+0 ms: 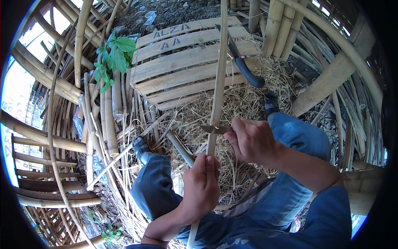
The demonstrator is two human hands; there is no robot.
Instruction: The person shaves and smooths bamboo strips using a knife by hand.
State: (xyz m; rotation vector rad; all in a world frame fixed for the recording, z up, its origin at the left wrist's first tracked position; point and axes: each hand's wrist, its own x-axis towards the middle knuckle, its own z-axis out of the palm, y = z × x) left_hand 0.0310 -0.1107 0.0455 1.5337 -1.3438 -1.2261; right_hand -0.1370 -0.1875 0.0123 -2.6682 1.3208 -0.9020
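A long, pale bamboo strip point(219, 83) runs from between my legs up past the top edge of the view. My left hand point(202, 184) is closed around its lower part, thumb up along the strip. Just above that grip, my right hand point(253, 141) is closed on the handle of a short knife point(209, 129). Its blade lies across the strip, touching it, with the tip pointing left. Most of the knife's handle is hidden in my fingers. Curly bamboo shavings point(236, 108) are heaped on the ground beneath both hands.
A slatted wooden pallet point(178, 62) lies ahead, with a dark-handled machete point(244, 70) on its right part. Bamboo poles point(110, 120) stand and lie at the left near a leafy plant point(118, 54). Split bamboo point(352, 108) is stacked at the right. A bamboo piece point(180, 148) lies between my feet.
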